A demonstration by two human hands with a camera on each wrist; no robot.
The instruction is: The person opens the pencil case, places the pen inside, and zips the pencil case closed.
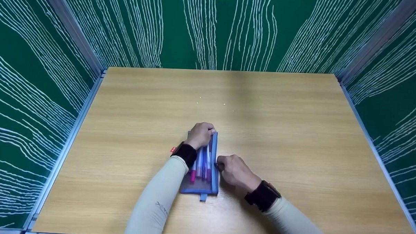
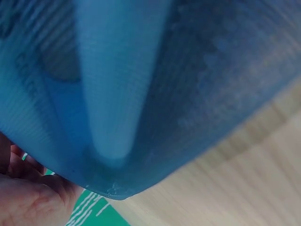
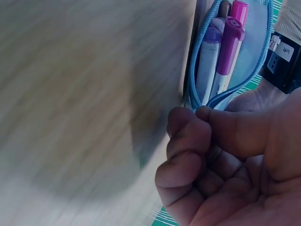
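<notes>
A blue-edged mesh pencil case (image 1: 199, 186) lies lengthwise near the front middle of the table. Through its mesh and open zipper show several markers (image 3: 228, 47), some with pink or purple caps. My left hand (image 1: 200, 133) grips the far end of the case; up close, its palm and fingers (image 2: 30, 197) are beside the blue mesh. At the right edge, my right hand (image 1: 234, 170) pinches the zipper between thumb and curled index finger, where the two blue zipper edges (image 3: 220, 100) meet. The zipper pull itself is hidden by the fingertips.
The wooden table (image 1: 297, 134) stretches out on all sides of the case. Green walls (image 1: 176, 32) with white wavy lines enclose its back and sides. A few tiny pale specks (image 1: 224, 104) lie beyond the case. A blue tab (image 1: 203, 197) sticks out at its near end.
</notes>
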